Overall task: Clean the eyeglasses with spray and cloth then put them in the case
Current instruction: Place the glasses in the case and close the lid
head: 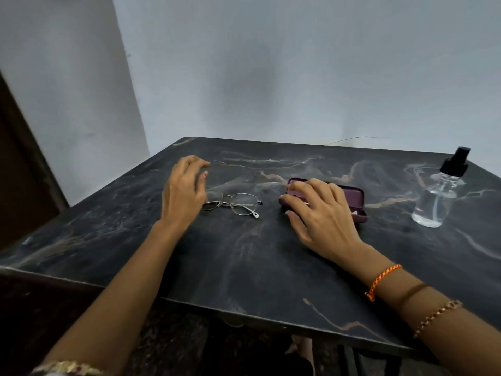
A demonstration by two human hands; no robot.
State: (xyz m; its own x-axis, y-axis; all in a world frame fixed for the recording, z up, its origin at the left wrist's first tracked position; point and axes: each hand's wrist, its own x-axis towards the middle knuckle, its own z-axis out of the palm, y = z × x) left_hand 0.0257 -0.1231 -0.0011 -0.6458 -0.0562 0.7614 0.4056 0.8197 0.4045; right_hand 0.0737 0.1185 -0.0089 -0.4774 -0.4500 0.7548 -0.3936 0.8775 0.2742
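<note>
Centrally on the dark marble table [244, 267], the wire-rimmed eyeglasses [235, 204] lie flat beside the left hand [182, 195], whose loosely curled fingers hold nothing. Just right, the right hand [321, 215] rests spread over the purple case [355, 199] (lid position unclear), while the clear spray bottle [436, 202] stands near the right edge, bare tabletop stretching to the near edge.

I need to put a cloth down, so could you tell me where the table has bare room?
Bare patches: the near table between the forearms, and between the case and spray bottle. Crowded: eyeglasses, left hand, right hand.
</note>
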